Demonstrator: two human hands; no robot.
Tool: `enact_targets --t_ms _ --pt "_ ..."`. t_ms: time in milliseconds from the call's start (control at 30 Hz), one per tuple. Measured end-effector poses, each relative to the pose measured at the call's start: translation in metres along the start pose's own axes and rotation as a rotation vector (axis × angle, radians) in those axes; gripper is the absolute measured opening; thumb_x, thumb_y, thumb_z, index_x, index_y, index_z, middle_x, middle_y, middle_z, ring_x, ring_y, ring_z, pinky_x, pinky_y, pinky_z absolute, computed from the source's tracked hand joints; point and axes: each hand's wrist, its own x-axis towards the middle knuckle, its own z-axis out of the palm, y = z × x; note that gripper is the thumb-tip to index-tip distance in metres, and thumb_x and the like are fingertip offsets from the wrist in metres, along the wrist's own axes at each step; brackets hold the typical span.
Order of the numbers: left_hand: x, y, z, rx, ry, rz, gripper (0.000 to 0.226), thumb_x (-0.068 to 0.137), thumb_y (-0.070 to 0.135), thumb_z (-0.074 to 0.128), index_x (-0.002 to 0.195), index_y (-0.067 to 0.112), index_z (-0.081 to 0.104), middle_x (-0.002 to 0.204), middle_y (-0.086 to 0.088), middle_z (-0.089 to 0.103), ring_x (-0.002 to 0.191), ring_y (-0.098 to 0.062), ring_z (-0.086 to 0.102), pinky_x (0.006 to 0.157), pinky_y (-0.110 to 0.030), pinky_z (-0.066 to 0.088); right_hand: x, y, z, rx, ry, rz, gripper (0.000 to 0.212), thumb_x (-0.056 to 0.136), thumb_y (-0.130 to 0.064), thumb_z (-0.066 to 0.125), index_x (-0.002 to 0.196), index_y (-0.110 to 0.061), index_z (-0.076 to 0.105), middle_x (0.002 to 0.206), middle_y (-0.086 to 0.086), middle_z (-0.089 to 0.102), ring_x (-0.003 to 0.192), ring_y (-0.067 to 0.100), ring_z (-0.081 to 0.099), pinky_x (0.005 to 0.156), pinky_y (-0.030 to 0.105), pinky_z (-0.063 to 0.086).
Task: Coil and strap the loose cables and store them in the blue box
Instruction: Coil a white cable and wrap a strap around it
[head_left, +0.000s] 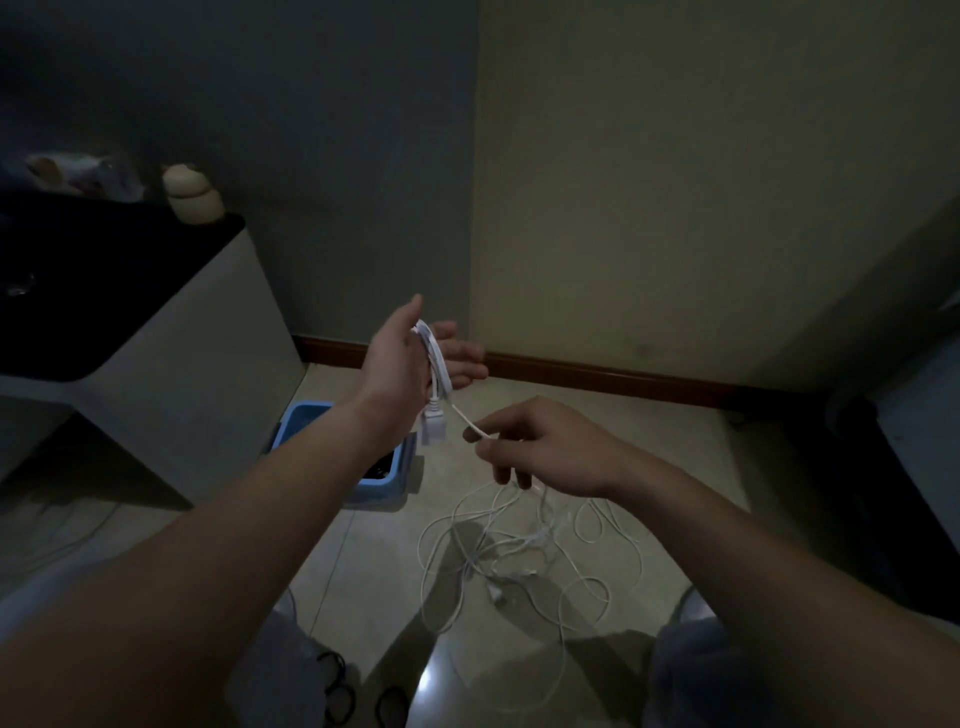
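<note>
My left hand (410, 358) is raised with fingers held straight, and a white cable (435, 364) is looped around it between thumb and palm. The cable's white plug (430, 425) hangs below that hand. My right hand (535, 441) pinches the same cable a short way from the coil, pulling it taut. The remainder of the white cable (519, 551) lies in loose tangled loops on the floor beneath my right hand. The blue box (387, 480) stands on the floor under my left forearm, partly hidden, with something dark inside.
A white cabinet with a black top (156, 322) stands at the left, with small objects on it. Dark furniture (893, 467) fills the right. Black straps or rings (337, 691) lie near my knees on the tiled floor. A wall corner with brown skirting is ahead.
</note>
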Motion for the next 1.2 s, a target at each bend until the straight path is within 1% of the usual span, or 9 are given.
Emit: enact_targets --t_ms 133,267,400,533,667,833,900,1033,1200 --pt "0.001 -0.006 0.009 0.142 -0.015 -0.011 0.057 0.105 0.047 0.025 0.107 -0.002 0.053 0.069 -0.017 0.071 0.062 -0.03 0.068 0.06 -0.03 0.05 0.0 -0.004 -0.002 0.058 0.116 -0.079 0.016 0.093 -0.028 0.068 0.085 -0.017 0.076 0.065 -0.005 0.071 0.055 0.005 0.06 0.054 0.019 0.046" --pt "-0.001 -0.012 0.014 0.233 -0.087 -0.026 0.058 0.105 0.049 0.024 0.105 -0.001 0.052 0.066 -0.015 0.069 0.058 -0.024 0.06 0.063 -0.034 0.046 -0.001 -0.004 -0.009 0.304 0.152 -0.133 0.012 0.088 -0.01 0.072 0.077 -0.014 0.076 0.062 0.002 0.066 0.058 0.01 0.059 0.06 0.021 0.047" --pt "0.003 -0.013 0.011 0.301 -0.126 -0.048 0.066 0.104 0.054 0.02 0.109 -0.003 0.053 0.065 -0.012 0.069 0.055 -0.022 0.061 0.059 -0.029 0.05 -0.003 -0.005 -0.017 0.534 0.076 -0.112 0.012 0.081 -0.016 0.066 0.07 -0.014 0.071 0.065 0.014 0.055 0.052 0.017 0.049 0.058 0.03 0.045" --pt "0.003 -0.016 0.012 0.397 -0.17 -0.089 0.072 0.097 0.064 0.023 0.102 0.0 0.057 0.063 -0.008 0.07 0.054 -0.018 0.066 0.058 -0.026 0.052 -0.006 -0.007 -0.026 0.45 -0.014 -0.114 0.018 0.082 -0.019 0.064 0.065 -0.02 0.07 0.052 0.002 0.051 0.046 0.016 0.043 0.05 0.026 0.039" --pt "-0.002 -0.021 0.01 0.608 -0.215 -0.066 0.082 0.082 0.082 0.031 0.108 0.009 0.055 0.073 -0.01 0.073 0.067 -0.021 0.07 0.078 -0.039 0.047 -0.006 -0.007 -0.035 0.295 -0.091 -0.07 0.032 0.084 -0.024 0.065 0.052 -0.024 0.06 0.05 -0.001 0.047 0.049 0.016 0.043 0.053 0.025 0.041" --pt "-0.012 -0.017 0.007 0.865 -0.253 -0.029 0.087 0.086 0.081 0.014 0.105 0.01 0.06 0.085 -0.01 0.073 0.078 -0.028 0.067 0.087 -0.05 0.051 -0.007 -0.006 -0.042 0.379 -0.113 -0.103 0.017 0.084 -0.026 0.065 0.079 -0.015 0.076 0.05 0.0 0.042 0.046 0.016 0.036 0.047 0.023 0.037" --pt "-0.016 -0.013 0.008 0.847 -0.329 -0.072 0.089 0.091 0.077 0.007 0.098 0.007 0.061 0.082 -0.016 0.067 0.071 -0.032 0.058 0.077 -0.047 0.047 -0.007 -0.003 -0.045 0.413 -0.058 -0.138 0.017 0.086 -0.019 0.063 0.089 -0.015 0.08 0.057 0.001 0.053 0.051 0.016 0.041 0.049 0.024 0.038" --pt "-0.019 -0.009 0.012 0.685 -0.449 -0.147 0.093 0.097 0.065 -0.002 0.097 -0.004 0.061 0.059 -0.015 0.054 0.045 -0.022 0.039 0.049 -0.031 0.03 -0.005 0.003 -0.05 0.382 0.232 -0.124 0.02 0.091 -0.018 0.069 0.076 -0.026 0.079 0.055 -0.014 0.053 0.051 0.004 0.043 0.051 0.022 0.035" --pt "-0.024 -0.004 0.017 0.516 -0.448 -0.049 0.062 0.107 0.039 0.013 0.087 0.001 0.058 0.048 -0.005 0.035 0.039 -0.014 0.025 0.045 -0.03 0.019 0.001 0.008 -0.05 0.309 0.443 -0.103 0.019 0.089 -0.022 0.073 0.071 -0.027 0.075 0.062 -0.011 0.053 0.057 0.001 0.045 0.051 0.016 0.035"
